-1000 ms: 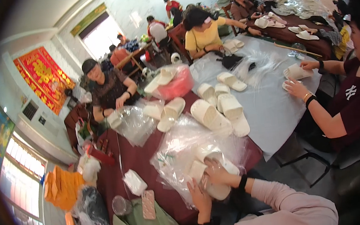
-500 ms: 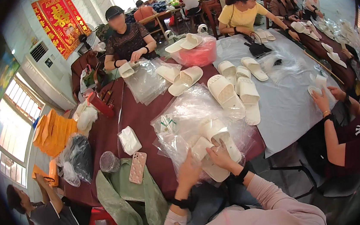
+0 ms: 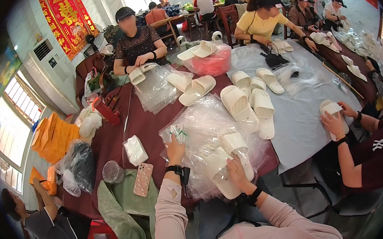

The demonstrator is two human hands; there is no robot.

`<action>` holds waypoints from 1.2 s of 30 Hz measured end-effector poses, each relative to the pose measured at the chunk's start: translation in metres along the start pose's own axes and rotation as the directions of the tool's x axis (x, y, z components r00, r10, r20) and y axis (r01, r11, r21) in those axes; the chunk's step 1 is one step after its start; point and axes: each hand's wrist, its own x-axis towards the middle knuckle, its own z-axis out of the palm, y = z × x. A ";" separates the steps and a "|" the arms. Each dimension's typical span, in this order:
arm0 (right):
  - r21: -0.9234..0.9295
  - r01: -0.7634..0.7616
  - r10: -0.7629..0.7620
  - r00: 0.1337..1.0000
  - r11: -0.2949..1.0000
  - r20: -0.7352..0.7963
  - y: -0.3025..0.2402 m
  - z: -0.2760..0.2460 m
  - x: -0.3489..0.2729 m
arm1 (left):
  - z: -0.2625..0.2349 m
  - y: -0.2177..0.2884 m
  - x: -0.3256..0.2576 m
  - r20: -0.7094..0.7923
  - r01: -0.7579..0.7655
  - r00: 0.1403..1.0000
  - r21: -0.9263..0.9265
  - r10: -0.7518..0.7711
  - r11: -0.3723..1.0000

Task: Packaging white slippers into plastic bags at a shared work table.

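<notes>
On a pile of clear plastic bags [image 3: 200, 118] lies a pair of cream slippers [image 3: 219, 165]. My right hand [image 3: 238, 174] grips the near edge of this pair, with thumb and fingers on the slippers. At the pile's left edge are small white packets [image 3: 178, 132] with green marks. My left hand [image 3: 175, 151] reaches forward onto them, its bunched fingertips closed at a packet; the grip is partly hidden. Farther off, several more cream slippers [image 3: 238, 105] lie just beyond the bags.
A phone [image 3: 143, 179], a white pouch [image 3: 135, 150], a clear plastic tub [image 3: 113, 172] and green cloth [image 3: 122, 195] are to my left. Across the table, co-workers handle slippers and bags. A grey sheet [image 3: 293, 119] covers the right side, where another person's hands [image 3: 339, 121] hold a slipper.
My left hand has left the slippers and moved left and forward to the small white packets. My right hand stays on the slippers. The co-worker at right has brought a slipper lower and nearer.
</notes>
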 end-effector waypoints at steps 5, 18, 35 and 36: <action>0.031 -0.077 0.078 0.996 0.997 -0.039 -0.025 0.009 -0.010 | -0.013 -0.045 0.020 -0.008 -0.072 0.997 -0.083 0.071 0.994; 0.602 -0.158 0.243 0.968 0.783 -0.062 -0.052 -0.019 -0.002 | -0.027 -0.019 0.025 0.033 -0.049 0.998 -0.134 0.054 0.990; -0.631 0.383 -0.396 0.909 0.675 0.128 0.012 0.022 -0.011 | 0.000 -0.036 -0.051 -0.341 -0.329 0.896 -0.076 0.285 0.941; -0.535 0.262 -0.297 0.955 0.803 0.023 0.013 0.022 -0.010 | 0.006 -0.022 -0.078 -0.285 -0.391 0.906 -0.284 0.312 0.875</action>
